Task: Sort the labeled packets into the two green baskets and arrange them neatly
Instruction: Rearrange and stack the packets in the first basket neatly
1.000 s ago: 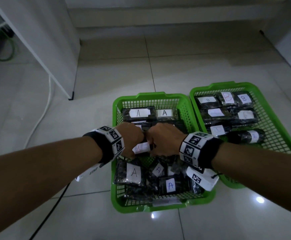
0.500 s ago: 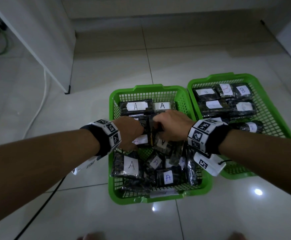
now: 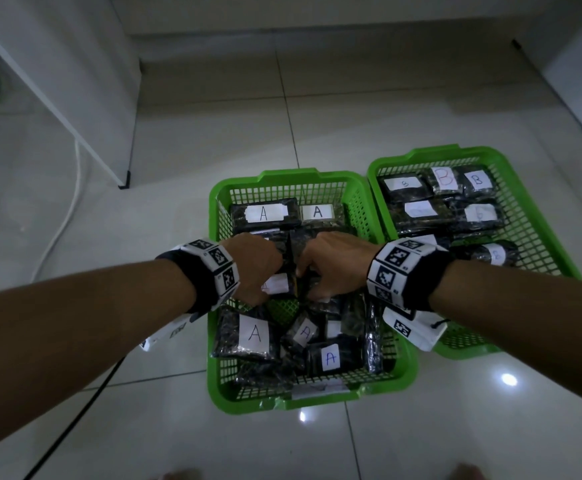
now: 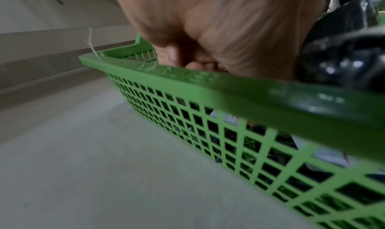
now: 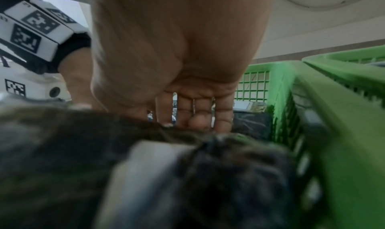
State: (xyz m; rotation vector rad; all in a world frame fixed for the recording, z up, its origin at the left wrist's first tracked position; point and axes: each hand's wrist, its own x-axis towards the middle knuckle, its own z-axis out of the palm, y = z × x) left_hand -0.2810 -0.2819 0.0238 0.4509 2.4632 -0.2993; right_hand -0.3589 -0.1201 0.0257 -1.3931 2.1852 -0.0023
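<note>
Head view: both hands are working together in the A basket (image 3: pixel 403 375), left hand (image 3: pixel 253 268) and right hand (image 3: pixel 334 265) seemingly gripping one dark packet (image 3: pixel 293 268), now shifted farther back toward the tidy A row; loose packets (image 3: pixel 253 336) are lying nearer.

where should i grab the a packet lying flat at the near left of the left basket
Pinch the A packet by its right long edge, coming straight down. It lies flat, label up, its left side against the left basket wall, so that side looks blocked.
</note>
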